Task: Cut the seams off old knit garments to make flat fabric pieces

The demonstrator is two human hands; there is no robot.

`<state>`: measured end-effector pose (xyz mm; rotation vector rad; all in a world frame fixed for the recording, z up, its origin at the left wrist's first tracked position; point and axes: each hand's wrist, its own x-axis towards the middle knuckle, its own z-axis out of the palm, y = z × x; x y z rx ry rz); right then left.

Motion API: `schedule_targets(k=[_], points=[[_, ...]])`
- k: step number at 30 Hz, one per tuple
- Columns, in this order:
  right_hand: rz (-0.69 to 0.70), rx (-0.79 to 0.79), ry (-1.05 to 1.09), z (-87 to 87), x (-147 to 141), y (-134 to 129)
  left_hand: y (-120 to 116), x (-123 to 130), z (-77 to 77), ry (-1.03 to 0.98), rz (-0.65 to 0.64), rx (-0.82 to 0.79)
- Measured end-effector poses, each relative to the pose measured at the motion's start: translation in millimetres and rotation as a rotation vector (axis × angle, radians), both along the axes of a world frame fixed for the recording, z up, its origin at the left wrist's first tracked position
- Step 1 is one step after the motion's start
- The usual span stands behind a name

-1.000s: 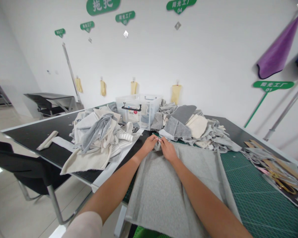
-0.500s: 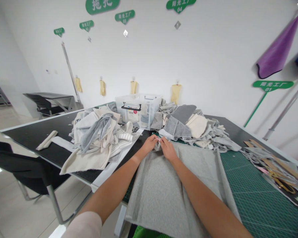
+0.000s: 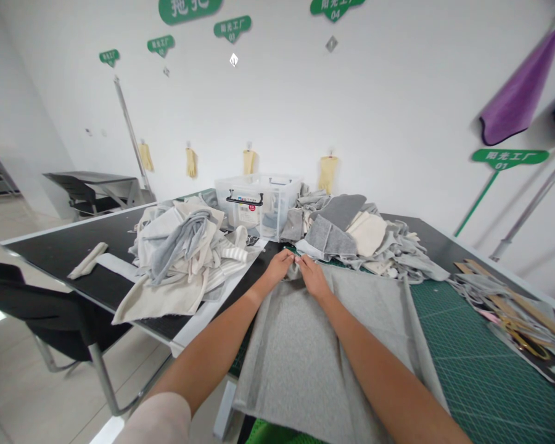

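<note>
A large grey cloth lies over the green cutting mat, its near end at the table's front edge. At the cloth's far left corner, my left hand and my right hand meet, fingertips almost touching. Both hands are closed in a pinch on the gathered far edge of the cloth. The fabric is bunched between and just below the fingers. Small details right at the fingertips are too small to make out.
Fabric heaps lie to the left and back right, with a clear plastic box between them. Gold-handled scissors and cardboard strips are at the right. A black chair stands at the left.
</note>
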<state>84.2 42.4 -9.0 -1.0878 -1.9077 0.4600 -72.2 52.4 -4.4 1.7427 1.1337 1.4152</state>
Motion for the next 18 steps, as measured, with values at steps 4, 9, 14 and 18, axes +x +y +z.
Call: schedule_targets(k=[4,9,14,18], points=[[0.012,0.024,-0.023,-0.5,0.5,0.7,2.1,-0.3,-2.7,0.016,0.005,0.005],[-0.002,0.037,-0.022,0.0,0.4,0.3,3.2,-1.0,-3.4,0.008,0.000,0.023],[-0.034,-0.043,0.006,0.9,-1.1,0.6,7.6,-1.5,-6.9,-0.013,0.027,0.010],[-0.016,-0.028,0.008,-0.4,-0.9,1.4,8.7,-1.0,-9.5,-0.027,0.029,-0.002]])
